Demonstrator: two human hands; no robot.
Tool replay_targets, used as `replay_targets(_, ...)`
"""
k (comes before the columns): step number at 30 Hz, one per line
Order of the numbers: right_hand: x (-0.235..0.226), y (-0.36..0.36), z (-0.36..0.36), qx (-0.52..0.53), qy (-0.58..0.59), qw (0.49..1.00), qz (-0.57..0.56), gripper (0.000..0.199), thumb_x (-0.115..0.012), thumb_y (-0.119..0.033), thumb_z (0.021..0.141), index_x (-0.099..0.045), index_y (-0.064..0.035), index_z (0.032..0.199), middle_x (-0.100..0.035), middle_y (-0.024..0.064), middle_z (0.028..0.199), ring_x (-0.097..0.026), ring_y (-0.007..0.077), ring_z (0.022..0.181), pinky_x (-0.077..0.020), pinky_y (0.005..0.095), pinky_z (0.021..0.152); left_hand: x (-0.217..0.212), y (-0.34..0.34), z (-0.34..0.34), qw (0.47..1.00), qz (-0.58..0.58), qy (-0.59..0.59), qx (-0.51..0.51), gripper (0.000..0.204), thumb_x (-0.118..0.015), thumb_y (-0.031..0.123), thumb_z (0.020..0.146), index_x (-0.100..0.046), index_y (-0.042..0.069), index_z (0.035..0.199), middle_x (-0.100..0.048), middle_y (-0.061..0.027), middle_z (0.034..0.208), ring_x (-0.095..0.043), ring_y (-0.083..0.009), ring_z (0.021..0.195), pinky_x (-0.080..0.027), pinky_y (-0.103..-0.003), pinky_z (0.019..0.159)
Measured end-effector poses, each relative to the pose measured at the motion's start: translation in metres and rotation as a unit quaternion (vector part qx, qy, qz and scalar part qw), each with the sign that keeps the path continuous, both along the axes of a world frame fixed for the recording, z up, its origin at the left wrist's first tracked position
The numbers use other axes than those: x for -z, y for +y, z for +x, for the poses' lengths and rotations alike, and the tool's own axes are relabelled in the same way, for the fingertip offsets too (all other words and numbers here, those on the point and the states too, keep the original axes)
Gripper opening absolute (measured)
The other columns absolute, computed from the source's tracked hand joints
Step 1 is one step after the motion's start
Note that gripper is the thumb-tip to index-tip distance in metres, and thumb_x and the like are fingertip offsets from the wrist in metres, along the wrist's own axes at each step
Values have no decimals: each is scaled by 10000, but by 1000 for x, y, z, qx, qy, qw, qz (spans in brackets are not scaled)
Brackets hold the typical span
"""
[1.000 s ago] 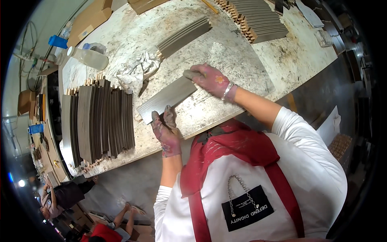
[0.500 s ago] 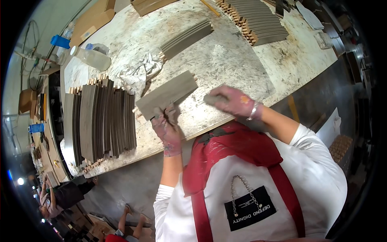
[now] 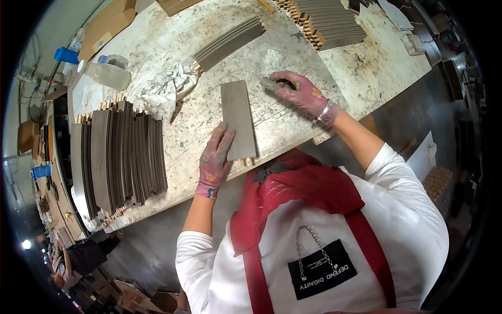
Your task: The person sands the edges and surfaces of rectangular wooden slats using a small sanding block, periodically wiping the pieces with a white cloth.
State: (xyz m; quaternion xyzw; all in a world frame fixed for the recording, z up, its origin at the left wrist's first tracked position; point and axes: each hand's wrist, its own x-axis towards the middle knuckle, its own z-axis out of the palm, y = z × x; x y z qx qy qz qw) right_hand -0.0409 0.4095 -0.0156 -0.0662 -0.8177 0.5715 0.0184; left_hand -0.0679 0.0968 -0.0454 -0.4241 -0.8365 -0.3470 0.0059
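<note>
A flat grey wooden board [image 3: 238,112] stands lengthwise before me, close to the table's front edge, with short pale dowels [image 3: 244,163] sticking out of its near end. My left hand [image 3: 214,159], in a stained pink glove, grips the board along its lower left edge. To the right, my gloved right hand [image 3: 308,97] pinches a small grey flat pad [image 3: 270,84] between thumb and fingers, apart from the board. Whether the board lies fully flat on the table, I cannot tell.
Many similar boards stand in a row [image 3: 128,157] at left. Beyond are a small stack [image 3: 230,44], a crumpled white rag [image 3: 170,89], and a milky bottle [image 3: 107,75]. A larger stack [image 3: 329,23] is far right. The worktable's [image 3: 293,138] front edge runs diagonally.
My left hand has turned the board from slanting sideways to nearly upright in view, dowels now toward me. My right hand has lifted slightly away with the pad.
</note>
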Motion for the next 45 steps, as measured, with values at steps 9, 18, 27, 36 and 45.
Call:
replay_targets(9, -20, -38, -75, -13, -130, 991, 9, 594, -628, -520, 913, -638, -21, 1236, -676, 146, 1168, -643, 282, 1053, -493, 356, 954, -2, -6, -6, 989, -113, 70, 66, 524, -581, -22, 799, -606, 139, 1298, -531, -91, 1398, -533, -292, 1276, -482, -406, 1000)
replay_targets(18, 11, -12, -37, -22, 8, 990, 138, 433, -633, -331, 929, -612, -64, 1270, -598, 159, 1187, -610, 305, 1112, -475, 365, 986, -14, 52, -37, 987, -127, 86, -38, 531, -649, 226, 905, -524, 87, 1402, -489, -153, 1438, -444, -358, 1343, -397, -444, 1081)
replay_targets(27, 29, -4, -26, 6, 91, 994, 63, 424, -658, -290, 898, -615, -69, 1258, -600, 143, 1153, -604, 306, 1085, -473, 371, 975, -12, 84, -26, 960, -224, -27, -166, 898, -766, 457, 795, -375, 61, 1499, -430, -261, 1447, -466, -418, 1289, -424, -468, 1044)
replay_targets(36, -4, -14, -45, -49, 103, 993, 23, 452, -667, -331, 899, -601, -96, 1280, -602, 128, 1149, -593, 293, 1087, -466, 383, 982, 1, 40, -49, 693, 310, -649, -45, 1165, -825, 185, 745, -30, 151, 1595, -563, -108, 1237, -587, -239, 1128, -465, -383, 1037)
replay_targets(45, -9, -18, -65, -81, 130, 985, 79, 432, -645, -304, 894, -591, -82, 1261, -585, 162, 1164, -599, 341, 1080, -467, 414, 984, -2, 54, -41, 664, 347, -650, -130, 911, -590, -28, 849, -99, 142, 1598, -405, -136, 1481, -575, -255, 1187, -535, -380, 975)
